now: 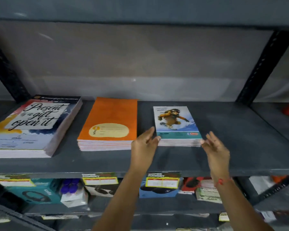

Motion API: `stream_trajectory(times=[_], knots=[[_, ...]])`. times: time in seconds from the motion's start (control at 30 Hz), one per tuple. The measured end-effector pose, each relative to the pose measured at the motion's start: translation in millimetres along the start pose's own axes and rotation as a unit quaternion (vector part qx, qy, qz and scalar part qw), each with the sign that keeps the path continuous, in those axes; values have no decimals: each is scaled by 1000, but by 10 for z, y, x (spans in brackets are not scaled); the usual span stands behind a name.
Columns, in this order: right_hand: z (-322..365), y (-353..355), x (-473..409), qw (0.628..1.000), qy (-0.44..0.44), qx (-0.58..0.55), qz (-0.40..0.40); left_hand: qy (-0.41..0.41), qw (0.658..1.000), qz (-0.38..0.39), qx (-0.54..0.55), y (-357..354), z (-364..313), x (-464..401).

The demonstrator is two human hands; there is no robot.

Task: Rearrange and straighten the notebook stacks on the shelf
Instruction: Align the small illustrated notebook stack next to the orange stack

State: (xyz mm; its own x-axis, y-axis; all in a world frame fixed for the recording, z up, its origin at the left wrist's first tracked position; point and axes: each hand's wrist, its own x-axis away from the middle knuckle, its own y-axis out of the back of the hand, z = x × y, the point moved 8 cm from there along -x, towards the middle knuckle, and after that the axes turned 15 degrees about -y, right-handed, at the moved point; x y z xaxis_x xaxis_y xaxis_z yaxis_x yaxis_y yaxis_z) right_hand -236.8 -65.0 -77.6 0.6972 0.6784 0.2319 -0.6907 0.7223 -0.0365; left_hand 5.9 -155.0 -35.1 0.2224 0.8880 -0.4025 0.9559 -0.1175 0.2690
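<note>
On the grey shelf (223,139) three notebook stacks lie in a row. At the far left is the big stack (30,127), its cover with the words "Present a gift, open it"; its left edge is cut off by the frame and it lies a little turned. Just beside it, apart, is the orange stack (109,124), with a pale label that is too blurred to read. To the right, with a gap, lies the small stack (177,125), its cover showing a figure in goggles; the small print is not readable.

The left hand (144,144) is open, fingers spread loosely, its fingertips touching the front left corner of the small stack. The right hand (215,147) is also open wide, fingertips at or just beside the front right corner; the blur does not let me tell if they touch. It holds nothing. A red thread (223,181) is on the right wrist.

Below, the lower shelf holds boxes (38,192) and yellow tags (163,181), all blurred and partly hidden by the arms.
</note>
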Motion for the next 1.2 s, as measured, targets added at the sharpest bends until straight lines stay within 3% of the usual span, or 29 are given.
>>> stream_trajectory(times=[0.13,0.3,0.77,1.2], knots=[[-10,-105,-276,987,-5,110,120,56,998,5,-16,-370,230,-22],[-87,-136,-368,981,-9,124,145,59,998,-6,-15,-410,374,-56],[8,-112,-281,981,28,169,89,62,998,-6,-6,-428,335,-47],[110,-121,-175,964,92,247,38,28,997,-11,-77,-442,309,-31]])
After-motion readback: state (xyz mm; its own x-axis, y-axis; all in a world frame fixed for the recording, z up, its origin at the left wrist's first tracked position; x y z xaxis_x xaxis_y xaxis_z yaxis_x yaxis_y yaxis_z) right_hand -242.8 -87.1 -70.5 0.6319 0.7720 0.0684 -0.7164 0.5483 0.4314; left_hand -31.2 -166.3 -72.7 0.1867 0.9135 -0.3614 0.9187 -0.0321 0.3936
